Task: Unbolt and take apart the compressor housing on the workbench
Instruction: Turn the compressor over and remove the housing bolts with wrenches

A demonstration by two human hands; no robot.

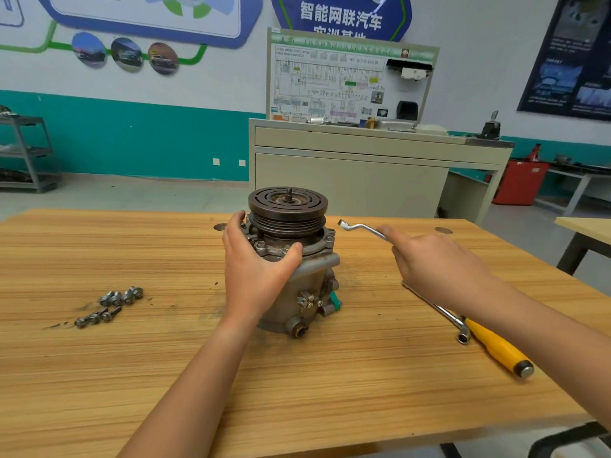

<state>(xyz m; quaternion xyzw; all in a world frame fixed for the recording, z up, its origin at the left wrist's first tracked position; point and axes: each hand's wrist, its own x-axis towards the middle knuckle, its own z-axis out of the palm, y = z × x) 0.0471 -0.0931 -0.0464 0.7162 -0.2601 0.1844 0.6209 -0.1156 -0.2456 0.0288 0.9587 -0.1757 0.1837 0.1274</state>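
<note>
A grey metal compressor (310, 285) stands upright on the wooden workbench (297, 385), its dark grooved pulley (288, 206) on top. My left hand (254, 269) grips the housing's upper flange from the left, thumb across the front rim. To the right of the compressor, my right hand (436, 266) holds a silver offset ring wrench (358, 228) by its shaft. The wrench's ring end points toward the pulley and stays clear of it. Several removed bolts (112, 305) lie loose on the bench at the left.
A second silver wrench (446, 317) and a yellow-handled screwdriver (499, 350) lie on the bench at the right, partly under my right forearm. Behind the bench stand a beige cabinet (363, 173) with a wiring board, a grey shelf rack (29, 153) and a red bin (519, 181).
</note>
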